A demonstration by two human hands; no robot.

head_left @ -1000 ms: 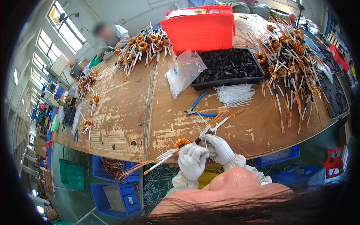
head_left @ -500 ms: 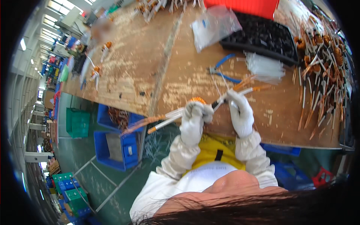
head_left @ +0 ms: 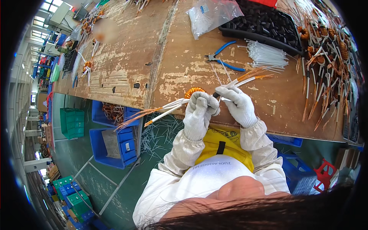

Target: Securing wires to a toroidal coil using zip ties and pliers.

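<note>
Both my hands wear white gloves and are closed on one copper-wound ring coil [head_left: 194,92]. My left hand [head_left: 199,115] grips the coil, whose orange winding shows above the fingers. White-sleeved leads with bare copper ends stick out to the left, and others reach up to the right past my right hand. My right hand [head_left: 238,105] pinches close beside a black piece [head_left: 216,94] on the coil's right side. A thin white strip pokes out under its fingertips. Two more thin white strips stand up from the leads. What lies inside the fingers is partly hidden.
Blue-handled cutters [head_left: 226,57] lie beyond my hands, beside a stack of white cable ties [head_left: 266,55]. Behind are a black tray [head_left: 264,28] of black pieces and a plastic bag [head_left: 209,19]. Finished-looking coils [head_left: 326,53] pile at right. Blue bins [head_left: 113,147] stand below the table's left edge.
My right hand has turned and closed in on the black piece beside the left hand. More of the coil's winding shows above my left fingers. The whole view has shifted slightly.
</note>
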